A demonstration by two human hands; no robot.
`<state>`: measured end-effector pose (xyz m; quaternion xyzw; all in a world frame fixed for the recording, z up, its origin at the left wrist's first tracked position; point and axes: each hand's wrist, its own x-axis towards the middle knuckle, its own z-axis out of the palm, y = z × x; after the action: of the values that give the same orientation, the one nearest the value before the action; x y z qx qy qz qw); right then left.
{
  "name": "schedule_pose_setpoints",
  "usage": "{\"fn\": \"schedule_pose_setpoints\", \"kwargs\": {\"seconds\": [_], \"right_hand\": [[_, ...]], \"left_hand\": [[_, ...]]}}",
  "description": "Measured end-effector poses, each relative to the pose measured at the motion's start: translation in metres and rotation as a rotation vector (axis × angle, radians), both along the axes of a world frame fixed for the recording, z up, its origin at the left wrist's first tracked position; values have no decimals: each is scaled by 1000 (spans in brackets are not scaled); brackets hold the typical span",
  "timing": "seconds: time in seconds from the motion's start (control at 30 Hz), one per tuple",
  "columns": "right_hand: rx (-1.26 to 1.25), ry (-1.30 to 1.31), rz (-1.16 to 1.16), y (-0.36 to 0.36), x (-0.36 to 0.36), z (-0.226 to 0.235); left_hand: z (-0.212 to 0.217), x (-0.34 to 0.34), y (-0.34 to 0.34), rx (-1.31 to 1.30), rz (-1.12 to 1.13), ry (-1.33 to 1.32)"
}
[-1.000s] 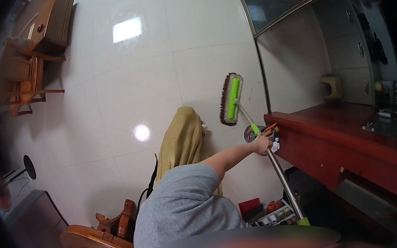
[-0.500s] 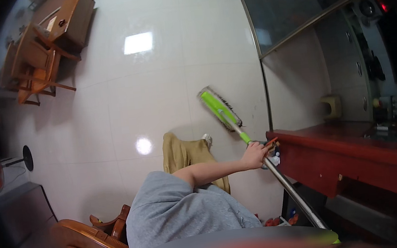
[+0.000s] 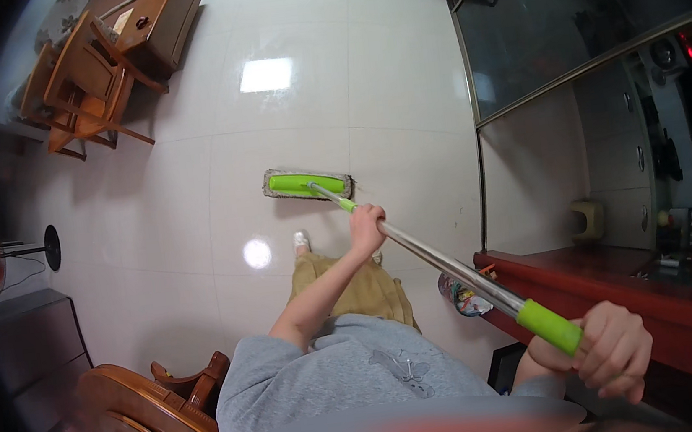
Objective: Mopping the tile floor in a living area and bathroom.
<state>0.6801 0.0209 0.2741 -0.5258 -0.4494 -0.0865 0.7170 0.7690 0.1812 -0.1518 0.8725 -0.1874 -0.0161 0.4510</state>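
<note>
Two hands on one flat mop (image 3: 431, 254). Left hand (image 3: 368, 230) is low on the metal pole (image 3: 475, 282), just above the joint near the head; right hand (image 3: 615, 351) is at the green grip (image 3: 550, 327) on the upper end. Fingers of both look clamped round the handle; left thumb placement can't be confirmed from this angle.

Mop head (image 3: 305, 184) looks flat on the pale tiled floor (image 3: 280, 151), out ahead of the feet, long side running roughly left-right. Pole slants from it back and to the person's right.

Step in hand, my read: a wiping stroke over the tiles. Next move calls for keeping the pad flat while the left hand steers and the right controls the pole's angle. Watch clearance to the white shoe (image 3: 302, 242) near the head, and to the bin (image 3: 464, 295) just beside the red worktop (image 3: 624, 296).

Pose: left forearm reaches forward and inward across the body, back of the hand mostly up. Right hand sits out to the right and nearer the torso, knuckles outward, elbow seemingly bent; most of that arm is hidden.
</note>
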Motion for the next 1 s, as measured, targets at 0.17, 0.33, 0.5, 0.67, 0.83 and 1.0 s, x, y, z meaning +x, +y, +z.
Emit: {"fn": "schedule_pose_setpoints", "kwargs": {"seconds": [0.17,0.33,0.5,0.67,0.83,1.0], "right_hand": [[-118,13,-5,77,90,-35],[73,133,-170,135,143,-45],[45,149,-329,153,176,-41],[82,167,-355,158,192,-42],[60,172,-370,170,207,-41],[98,119,-518,189,223,-53]], "left_hand": [[-53,76,85,45,56,115],[-55,138,125,95,-184,133],[-54,171,133,144,-373,304],[-58,191,139,156,-453,326],[-59,206,146,130,-526,336],[-68,251,130,200,-569,326]]}}
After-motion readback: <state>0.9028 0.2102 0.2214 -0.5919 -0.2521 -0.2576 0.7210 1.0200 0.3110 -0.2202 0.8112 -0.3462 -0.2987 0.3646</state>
